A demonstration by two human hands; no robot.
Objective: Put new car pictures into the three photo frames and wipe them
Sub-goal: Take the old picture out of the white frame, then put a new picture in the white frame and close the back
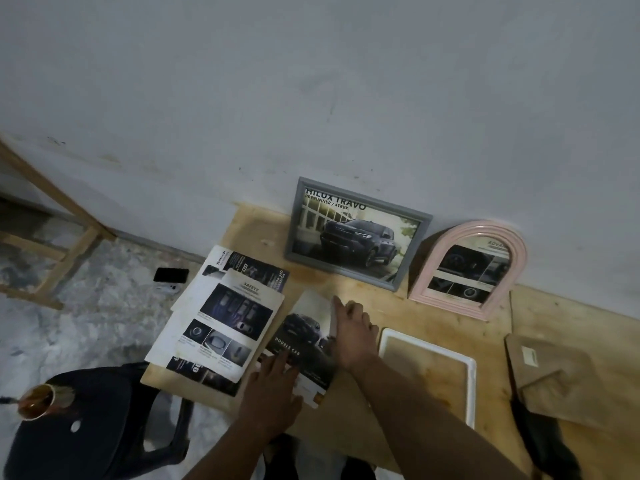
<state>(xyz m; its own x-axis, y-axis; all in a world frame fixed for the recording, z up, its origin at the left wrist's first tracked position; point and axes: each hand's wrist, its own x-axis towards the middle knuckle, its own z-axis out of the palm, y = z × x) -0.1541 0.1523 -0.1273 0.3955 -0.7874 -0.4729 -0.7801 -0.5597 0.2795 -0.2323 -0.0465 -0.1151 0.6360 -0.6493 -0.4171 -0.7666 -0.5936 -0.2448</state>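
A car picture [299,336] marked "DOUBLE CAB" lies on the wooden table [360,403]. My left hand [273,386] presses flat on its lower left part. My right hand [353,332] rests on its right edge, index finger stretched along a pale upright strip there. A grey frame [294,223] with a truck picture leans on the wall. Right of it leans a pink arched frame [519,268] holding a picture. A white frame [472,386] lies flat and hollow beside my right arm.
Loose brochure sheets [221,327] overlap at the table's left edge. A brown backing board [550,379] lies at the right over a dark cloth [547,445]. A phone [171,274] lies on the floor. A dark stool [104,420] carries a cup [36,400].
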